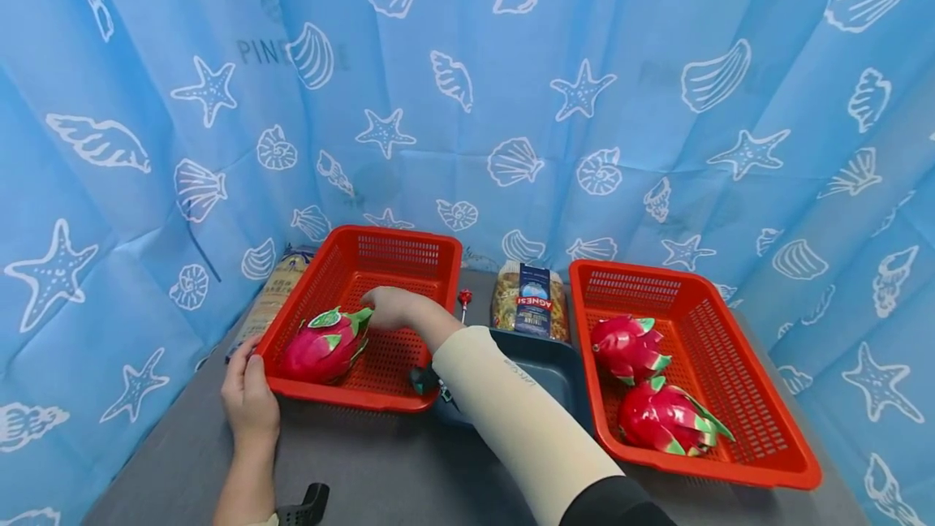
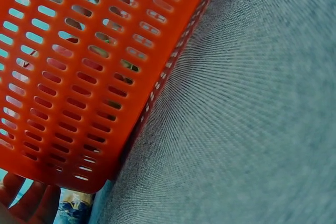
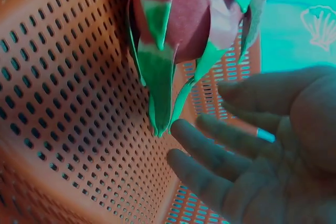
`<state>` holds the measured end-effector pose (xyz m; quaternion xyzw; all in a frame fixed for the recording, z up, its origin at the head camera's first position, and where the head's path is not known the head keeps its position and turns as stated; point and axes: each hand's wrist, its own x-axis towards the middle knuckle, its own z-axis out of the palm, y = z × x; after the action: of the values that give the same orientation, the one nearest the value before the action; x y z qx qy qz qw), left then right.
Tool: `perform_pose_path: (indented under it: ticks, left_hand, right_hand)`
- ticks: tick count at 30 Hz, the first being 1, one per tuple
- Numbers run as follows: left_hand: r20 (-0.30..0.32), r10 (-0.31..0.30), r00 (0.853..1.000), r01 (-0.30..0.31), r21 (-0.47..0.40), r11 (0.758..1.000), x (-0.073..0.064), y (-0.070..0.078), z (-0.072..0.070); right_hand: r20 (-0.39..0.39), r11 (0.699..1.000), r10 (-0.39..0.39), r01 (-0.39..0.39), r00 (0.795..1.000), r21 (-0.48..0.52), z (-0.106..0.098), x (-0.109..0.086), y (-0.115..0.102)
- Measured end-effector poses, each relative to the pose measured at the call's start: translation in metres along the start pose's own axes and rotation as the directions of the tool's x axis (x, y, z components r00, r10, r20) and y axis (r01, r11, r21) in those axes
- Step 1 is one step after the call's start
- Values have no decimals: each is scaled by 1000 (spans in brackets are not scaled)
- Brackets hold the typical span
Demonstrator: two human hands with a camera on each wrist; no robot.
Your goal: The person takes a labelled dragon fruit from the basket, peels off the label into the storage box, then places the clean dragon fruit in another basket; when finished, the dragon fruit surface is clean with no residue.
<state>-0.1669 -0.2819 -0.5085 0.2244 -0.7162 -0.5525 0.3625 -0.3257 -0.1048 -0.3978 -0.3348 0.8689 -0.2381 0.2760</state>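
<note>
A dragon fruit (image 1: 326,350), pink with green leaf tips and a round sticker, lies in the near left part of the left red basket (image 1: 351,401). My right hand (image 1: 394,308) reaches into this basket beside the fruit's leafy end. In the right wrist view, the fingers (image 3: 210,148) are spread and slightly bent, holding nothing, close to the green leaf tips of the fruit (image 3: 184,19). My left hand (image 1: 251,396) grips the basket's rim at its near left corner. Its fingers (image 2: 34,203) show under the corner in the left wrist view.
A second red basket (image 1: 760,364) at the right holds two dragon fruits (image 1: 668,416). Between the baskets are a dark blue tray (image 1: 544,364), a pasta bag (image 1: 533,299) and a red-topped stick (image 1: 464,300). Another bag (image 1: 270,299) lies left of the left basket.
</note>
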Motion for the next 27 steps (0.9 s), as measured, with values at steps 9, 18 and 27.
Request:
perform_pose_path:
  ticks: [9,18,27]
  left_hand:
    - [22,-29,999,30,-13,999,3,0,-1]
    - [26,-13,1000,13,1,1000,4,-1,-2]
    - [36,-59,998,59,-17,998,5,-2,-1]
  right_hand:
    - [114,1000,13,-13,993,-8,10,10,-3]
    - [-52,998,-69,69,996,-15,11,13,-1]
    - [-57,994,-82,77,995,-80,15,9,-6]
